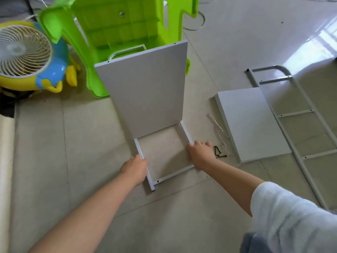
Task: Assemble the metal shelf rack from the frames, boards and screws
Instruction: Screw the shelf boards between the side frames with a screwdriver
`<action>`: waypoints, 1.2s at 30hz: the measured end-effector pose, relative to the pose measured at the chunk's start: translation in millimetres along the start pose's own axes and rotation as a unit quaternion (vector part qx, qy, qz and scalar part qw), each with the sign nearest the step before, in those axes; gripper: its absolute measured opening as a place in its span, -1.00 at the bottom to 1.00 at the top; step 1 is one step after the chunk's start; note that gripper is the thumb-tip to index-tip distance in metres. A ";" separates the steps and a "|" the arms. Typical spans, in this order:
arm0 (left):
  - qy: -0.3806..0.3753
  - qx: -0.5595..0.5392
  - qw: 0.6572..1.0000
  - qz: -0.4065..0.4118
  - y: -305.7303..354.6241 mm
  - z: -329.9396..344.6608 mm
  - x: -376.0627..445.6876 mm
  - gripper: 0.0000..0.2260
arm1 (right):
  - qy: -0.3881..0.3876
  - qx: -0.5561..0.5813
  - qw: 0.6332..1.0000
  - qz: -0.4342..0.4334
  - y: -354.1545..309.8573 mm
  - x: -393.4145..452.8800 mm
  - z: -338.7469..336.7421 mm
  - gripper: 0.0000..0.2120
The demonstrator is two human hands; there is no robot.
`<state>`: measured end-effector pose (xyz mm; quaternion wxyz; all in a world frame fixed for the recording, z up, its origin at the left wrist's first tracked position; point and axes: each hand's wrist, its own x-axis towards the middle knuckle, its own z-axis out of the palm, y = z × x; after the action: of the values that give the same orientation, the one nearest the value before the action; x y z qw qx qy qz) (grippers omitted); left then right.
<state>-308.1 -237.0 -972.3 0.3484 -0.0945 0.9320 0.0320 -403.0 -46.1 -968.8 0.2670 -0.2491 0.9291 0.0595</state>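
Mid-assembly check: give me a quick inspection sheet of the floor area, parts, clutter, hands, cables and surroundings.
Surface: pale tiled floor, glossy with window glare at right.
Job's things: white frame lying on the floor, with a grey board standing up from it; spare board flat at right; second frame lying partly across it; long screws and black hex keys loose between.
Clutter: green plastic stool tipped behind the board; small fan.
Hands: left hand grips the frame's left rail; right hand grips its right rail.
Cables: thin cable on the floor at top.
Surroundings: nothing seen.
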 end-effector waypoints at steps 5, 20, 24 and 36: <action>0.010 0.029 0.999 -0.017 -4.5 -0.3 -2.5 -0.73 | 0.017 -0.004 1.000 0.007 -12.6 -6.6 5.7 -0.69; -0.001 0.068 0.995 -0.069 -10.0 -16.6 -21.8 -0.70 | 0.029 -0.083 0.995 -0.038 45.6 -10.6 -3.0 -0.76; 0.026 0.096 0.994 -0.041 -3.6 -23.8 -22.5 -0.69 | 0.008 -0.086 0.996 -0.018 70.0 -10.1 -4.7 -0.74; 0.033 0.125 0.991 0.048 55.0 -59.8 1.2 -0.69 | 0.060 0.012 0.984 0.170 170.4 -22.5 -14.0 -0.69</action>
<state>-358.4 -190.7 -928.4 0.3250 -0.0067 0.9430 -0.0708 -477.3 108.2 -948.9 0.1993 -0.0879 0.9729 0.0780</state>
